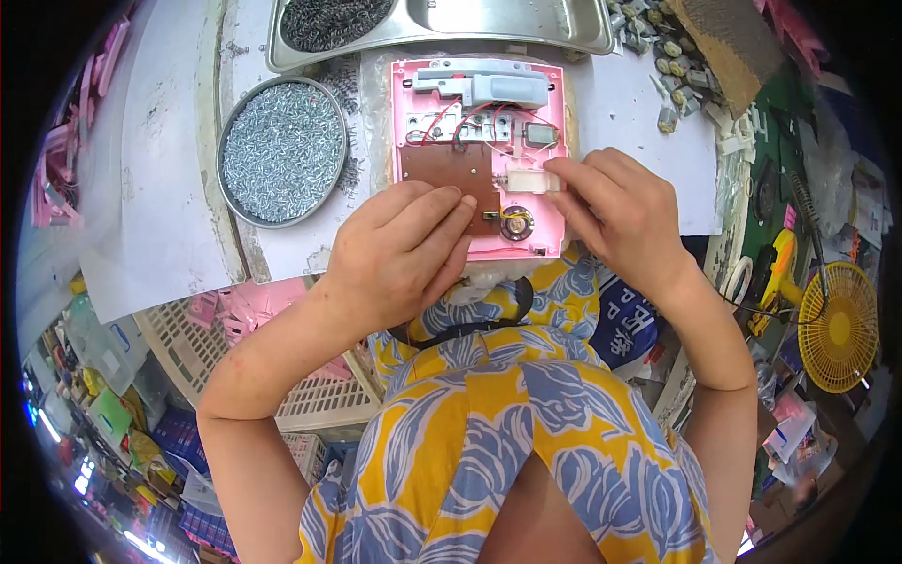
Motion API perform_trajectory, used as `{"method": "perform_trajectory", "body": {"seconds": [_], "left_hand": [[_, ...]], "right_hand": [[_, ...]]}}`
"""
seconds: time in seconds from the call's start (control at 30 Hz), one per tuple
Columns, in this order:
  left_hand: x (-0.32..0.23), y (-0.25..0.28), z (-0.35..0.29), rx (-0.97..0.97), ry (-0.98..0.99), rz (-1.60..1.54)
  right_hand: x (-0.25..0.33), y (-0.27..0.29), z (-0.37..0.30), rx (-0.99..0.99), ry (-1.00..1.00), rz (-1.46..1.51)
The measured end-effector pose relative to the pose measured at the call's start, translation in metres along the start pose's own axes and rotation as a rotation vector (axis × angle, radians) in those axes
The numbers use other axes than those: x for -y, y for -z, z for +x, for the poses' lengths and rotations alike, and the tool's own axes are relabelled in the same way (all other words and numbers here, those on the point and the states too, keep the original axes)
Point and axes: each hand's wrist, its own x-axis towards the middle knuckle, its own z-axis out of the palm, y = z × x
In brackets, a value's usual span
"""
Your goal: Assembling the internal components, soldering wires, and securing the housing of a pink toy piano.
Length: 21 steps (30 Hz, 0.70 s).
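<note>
A shallow pink plastic housing (477,246) lies in front of me with its inner side up. My right hand (620,211) pinches the right end of a small white plastic block (524,180) inside it. My left hand (399,240) rests over the lower left of a brown circuit board (437,166), its fingers pressed together; whatever they may hold is hidden. Below the white block sits a round speaker (517,224) with yellow wires. Higher in the housing are a small metal-cased motor (541,135), a grey plastic part (510,89) and thin red wires.
Left of the housing stands a round dish (224,179) full of small silvery screws. A metal tray (507,23) with dark springs lies at the far edge. Small motors (668,117) are heaped at the far right. A yellow fan (838,326) stands right, a plastic crate (310,402) below left.
</note>
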Motion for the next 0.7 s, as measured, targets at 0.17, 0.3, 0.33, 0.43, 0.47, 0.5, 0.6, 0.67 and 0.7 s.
{"method": "perform_trajectory", "body": {"seconds": [0.17, 0.3, 0.33, 0.43, 0.47, 0.5, 0.6, 0.67, 0.7], "left_hand": [[-0.004, -0.001, -0.001, -0.005, -0.003, 0.049], [-0.004, -0.003, 0.001, -0.010, 0.020, 0.042], [-0.004, -0.003, 0.002, -0.006, 0.037, 0.028], [-0.003, -0.002, 0.000, -0.004, 0.040, 0.007], [-0.003, -0.002, 0.000, -0.005, 0.033, 0.004], [-0.001, -0.003, -0.001, -0.002, 0.027, -0.002], [0.001, -0.003, -0.001, 0.010, 0.002, -0.010], [0.000, -0.004, -0.001, 0.019, -0.024, -0.004], [0.000, -0.004, 0.000, 0.040, -0.026, 0.017]], "right_hand": [[0.008, 0.015, -0.015, -0.052, -0.050, 0.126], [0.019, -0.002, -0.023, -0.175, 0.029, 0.158], [0.022, -0.006, -0.023, -0.181, 0.043, 0.166], [0.029, -0.012, -0.019, -0.194, 0.102, 0.157], [0.031, -0.014, -0.017, -0.199, 0.124, 0.149], [0.032, -0.015, -0.016, -0.184, 0.086, 0.123], [0.034, -0.017, -0.016, -0.138, -0.034, 0.075], [0.038, -0.016, -0.022, -0.107, -0.120, 0.077], [0.040, -0.016, -0.022, -0.106, -0.145, 0.085]]}}
